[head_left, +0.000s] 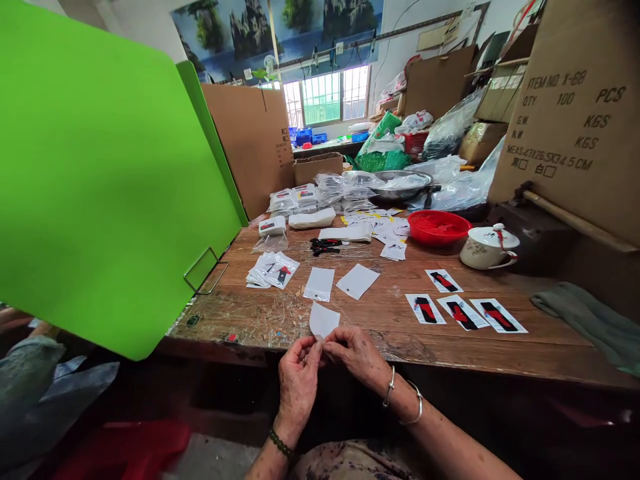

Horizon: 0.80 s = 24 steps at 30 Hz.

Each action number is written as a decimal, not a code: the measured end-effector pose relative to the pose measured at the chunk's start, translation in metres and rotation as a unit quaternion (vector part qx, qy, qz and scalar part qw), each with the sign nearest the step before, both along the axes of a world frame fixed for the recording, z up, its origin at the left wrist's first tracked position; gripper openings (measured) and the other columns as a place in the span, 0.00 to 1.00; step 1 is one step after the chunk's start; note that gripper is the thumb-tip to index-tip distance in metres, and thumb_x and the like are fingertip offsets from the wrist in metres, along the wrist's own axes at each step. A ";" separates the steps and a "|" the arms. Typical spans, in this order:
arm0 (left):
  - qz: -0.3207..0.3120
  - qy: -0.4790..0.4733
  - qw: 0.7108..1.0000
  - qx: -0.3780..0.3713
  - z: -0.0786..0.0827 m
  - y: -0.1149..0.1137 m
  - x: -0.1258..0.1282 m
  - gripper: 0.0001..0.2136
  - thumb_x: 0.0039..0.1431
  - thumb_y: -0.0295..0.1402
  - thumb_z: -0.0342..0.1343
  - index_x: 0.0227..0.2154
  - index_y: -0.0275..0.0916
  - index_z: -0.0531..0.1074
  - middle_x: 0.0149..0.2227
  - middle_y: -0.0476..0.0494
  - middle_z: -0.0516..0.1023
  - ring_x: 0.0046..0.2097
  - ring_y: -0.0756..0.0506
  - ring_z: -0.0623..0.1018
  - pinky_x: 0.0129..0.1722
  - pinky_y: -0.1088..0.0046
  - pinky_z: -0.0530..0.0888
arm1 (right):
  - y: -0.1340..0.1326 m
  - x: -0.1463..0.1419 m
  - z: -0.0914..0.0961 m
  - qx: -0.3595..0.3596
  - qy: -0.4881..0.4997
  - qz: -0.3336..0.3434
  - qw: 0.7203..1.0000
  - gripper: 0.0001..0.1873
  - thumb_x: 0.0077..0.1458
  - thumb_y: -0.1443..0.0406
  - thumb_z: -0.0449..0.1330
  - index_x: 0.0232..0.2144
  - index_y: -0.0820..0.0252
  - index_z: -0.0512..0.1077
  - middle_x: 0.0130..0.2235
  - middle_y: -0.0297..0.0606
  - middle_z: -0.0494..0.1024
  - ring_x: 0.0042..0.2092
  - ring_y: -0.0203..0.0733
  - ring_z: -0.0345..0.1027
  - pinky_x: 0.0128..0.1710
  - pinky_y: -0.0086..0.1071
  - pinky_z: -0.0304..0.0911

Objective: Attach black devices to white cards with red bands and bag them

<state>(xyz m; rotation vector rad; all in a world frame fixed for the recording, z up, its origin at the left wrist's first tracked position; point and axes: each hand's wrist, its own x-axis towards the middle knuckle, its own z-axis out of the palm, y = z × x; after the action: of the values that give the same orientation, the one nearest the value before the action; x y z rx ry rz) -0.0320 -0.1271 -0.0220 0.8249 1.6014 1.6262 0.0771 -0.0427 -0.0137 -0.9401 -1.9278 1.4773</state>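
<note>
At the table's near edge, my left hand [299,377] and my right hand [356,355] meet with fingers pinched on the lower edge of a small white plastic bag [323,320], which stands up between them. Two more white bags [319,283] [357,281] lie flat on the wooden table [450,333] just beyond. To the right lie several printed cards with black and red items [463,312]. A pile of filled bags [273,270] sits to the left, and black and red clips [324,246] lie further back.
A large green panel [100,173] blocks the left side. A red basket [439,227], a white lidded pot [489,247], a metal bowl [400,187] and stacks of bags stand at the back. Cardboard boxes [575,113] rise on the right, with a grey cloth [590,320] below.
</note>
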 end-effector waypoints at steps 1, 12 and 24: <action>-0.003 -0.006 1.000 -0.001 -0.001 0.000 -0.001 0.16 0.50 0.43 0.63 0.34 0.34 0.76 0.31 0.41 0.81 0.32 0.45 0.80 0.33 0.71 0.78 | 0.001 0.000 0.000 -0.008 0.004 0.008 1.000 0.13 0.51 0.62 0.57 0.20 0.62 0.74 0.19 0.32 0.72 0.22 0.33 0.59 0.23 0.26 0.51; 0.011 -0.086 0.996 -0.010 0.008 -0.007 0.002 0.18 0.46 0.44 0.65 0.34 0.33 0.76 0.33 0.41 0.82 0.33 0.44 0.81 0.35 0.69 0.79 | -0.003 -0.002 0.001 0.017 -0.003 0.012 1.000 0.08 0.49 0.68 0.56 0.25 0.61 0.76 0.23 0.32 0.75 0.26 0.34 0.64 0.27 0.26 0.57; 0.023 -0.142 0.990 0.007 0.007 -0.010 0.004 0.16 0.45 0.41 0.66 0.32 0.35 0.73 0.32 0.42 0.81 0.35 0.45 0.81 0.36 0.69 0.78 | -0.021 0.002 0.003 0.253 -0.039 -0.009 0.967 0.05 0.54 0.72 0.57 0.29 0.59 0.71 0.33 0.38 0.73 0.35 0.40 0.66 0.35 0.31 0.61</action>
<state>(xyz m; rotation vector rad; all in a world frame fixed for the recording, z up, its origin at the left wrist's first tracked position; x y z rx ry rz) -0.0284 -0.1367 -0.0147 0.5385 1.4182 1.7044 0.0794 -0.0634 -0.0106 -0.7802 -2.1930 0.8729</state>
